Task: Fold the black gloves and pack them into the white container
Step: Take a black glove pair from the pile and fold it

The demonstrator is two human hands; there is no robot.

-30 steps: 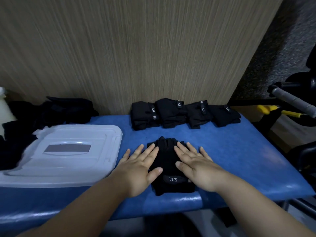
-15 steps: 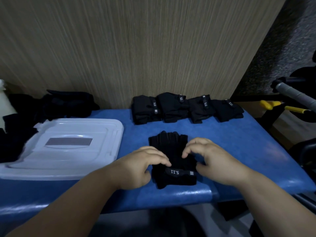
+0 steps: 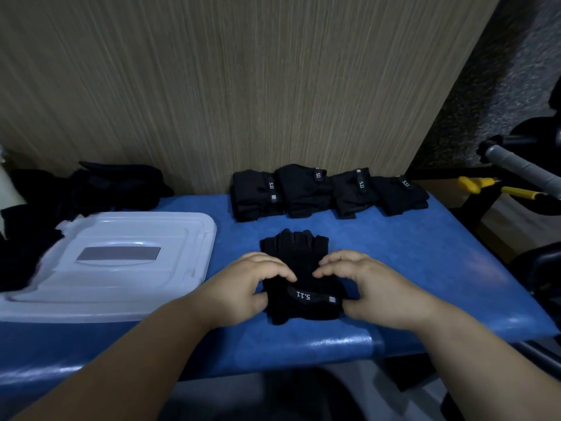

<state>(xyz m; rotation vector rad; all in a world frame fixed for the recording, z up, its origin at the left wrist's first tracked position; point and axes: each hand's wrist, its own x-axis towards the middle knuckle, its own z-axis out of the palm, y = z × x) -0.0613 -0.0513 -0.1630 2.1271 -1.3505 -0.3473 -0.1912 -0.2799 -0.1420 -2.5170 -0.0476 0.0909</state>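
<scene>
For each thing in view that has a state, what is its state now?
Front glove, flat, unfolded, cuff end gripped by both hands.
Left hand, fingers curled on the glove's cuff.
Right hand, same grip.
Back row of gloves, folded.
White container, lid on.
Left pile of gloves, unfolded.

Illumination was dim and cool-toned. Specular glare marked the blue bench [image 3: 343, 344] along its front edge and the white container lid [image 3: 127, 230]. The black gloves [image 3: 296, 253] lost detail in shadow. Wide-angle distortion bowed the frame edges.
</scene>
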